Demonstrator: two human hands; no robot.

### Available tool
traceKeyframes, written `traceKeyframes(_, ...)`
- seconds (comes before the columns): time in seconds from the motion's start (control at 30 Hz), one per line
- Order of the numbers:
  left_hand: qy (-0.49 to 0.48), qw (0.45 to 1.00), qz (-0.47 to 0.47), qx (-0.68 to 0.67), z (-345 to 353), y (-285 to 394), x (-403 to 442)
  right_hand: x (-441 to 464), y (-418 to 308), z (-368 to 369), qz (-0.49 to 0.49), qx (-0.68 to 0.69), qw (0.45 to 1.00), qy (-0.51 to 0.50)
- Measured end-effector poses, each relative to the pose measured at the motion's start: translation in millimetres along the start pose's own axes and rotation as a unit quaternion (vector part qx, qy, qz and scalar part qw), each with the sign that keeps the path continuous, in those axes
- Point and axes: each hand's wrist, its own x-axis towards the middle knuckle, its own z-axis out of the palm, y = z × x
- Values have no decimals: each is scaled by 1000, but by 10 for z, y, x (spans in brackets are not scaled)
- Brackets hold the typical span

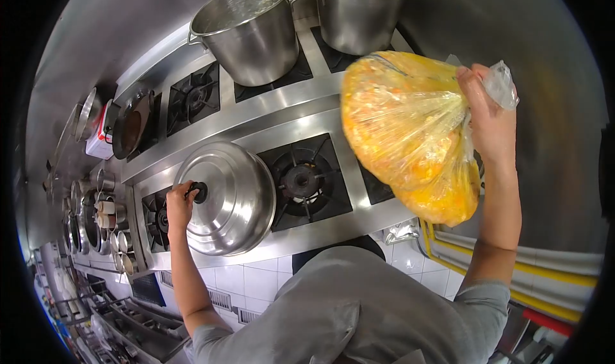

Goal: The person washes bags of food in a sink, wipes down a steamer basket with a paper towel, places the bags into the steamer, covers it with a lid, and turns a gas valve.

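Observation:
My left hand [182,197] is closed around the black knob [200,192] of a large domed metal lid [234,194] on the front row of the stove. Whatever lies under the lid is hidden. On the right, my right hand [490,111] grips the gathered neck of a clear plastic bag [410,127], whose twisted end sticks out above the fist. Yellow and orange food, its kind unclear, fills the bag, which hangs over the front right burners. A bare burner [302,179] lies between the lid and the bag.
Two tall stockpots [253,40] [362,15] stand on the back burners. A wok [131,130] leans at the back left, near a red and white container [101,133]. Several metal pots and cups [122,242] sit at far left. Yellow pipes [512,274] run along the lower right.

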Motion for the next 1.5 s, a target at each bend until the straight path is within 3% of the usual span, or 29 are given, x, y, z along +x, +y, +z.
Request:
traceKeyframes(0.13, 2, 1000, -11, 20, 109, -602, -90, -274, -433, 483, -25, -3, 999, -30)
traceKeyframes(0.33, -22, 998, -52, 4, 107, -1215, -223, -847, -347, 1446, 78, 59, 995, -21)
traceKeyframes(0.37, -23, 998, -52, 8, 132, -1309, -246, -954, -312, 1570, 84, 36, 994, -58)
traceKeyframes(0.47, -11, 1000, -16, 5, 155, -1536, -253, -1196, -98, 1885, 36, -70, 989, -122)
traceKeyframes(0.53, -8, 1000, 4, -10, 179, -1657, -222, -1351, 200, 2139, 62, -64, 986, -144)
traceKeyframes(0.67, 13, 999, 33, 16, 224, -1760, -206, -1616, 867, 2615, 107, -89, 979, -147)
traceKeyframes(0.73, 33, 998, 44, 0, 238, -1737, -225, -1668, 1009, 2789, 78, -114, 980, -140)
traceKeyframes(0.87, 35, 997, 11, -64, 178, -1409, -299, -1577, 1025, 2878, 72, -143, 972, -171)
traceKeyframes(0.93, 193, 978, 58, 61, 243, -1210, -331, -1565, 1155, 2907, 55, -147, 978, -136)
traceKeyframes(0.97, 190, 978, 68, 57, 301, -1095, -323, -1557, 1168, 2886, 62, -180, 969, -157)
traceKeyframes(1.07, 86, 984, 115, -110, 535, -604, -334, -1634, 1268, 2814, 78, -223, 952, -192)
traceKeyframes(1.17, -42, 966, 180, -183, 819, 148, -337, -1808, 1429, 2937, 64, -217, 953, -200)
traceKeyframes(1.27, -97, 941, 240, -220, 1182, 608, -323, -1960, 1486, 3062, 57, -192, 963, -182)
traceKeyframes(1.4, -99, 928, 306, -186, 1673, 706, -295, -2200, 1373, 3199, 48, -148, 980, -121)
traceKeyframes(1.43, -117, 918, 303, -228, 1796, 721, -271, -2293, 1321, 3235, 28, -171, 983, -60)
traceKeyframes(1.47, -122, 906, 321, -248, 1909, 770, -226, -2343, 1330, 3295, 80, -158, 983, -47)
traceKeyframes(1.5, -117, 897, 344, -251, 1956, 855, -243, -2410, 1220, 3253, 55, -227, 972, -36)
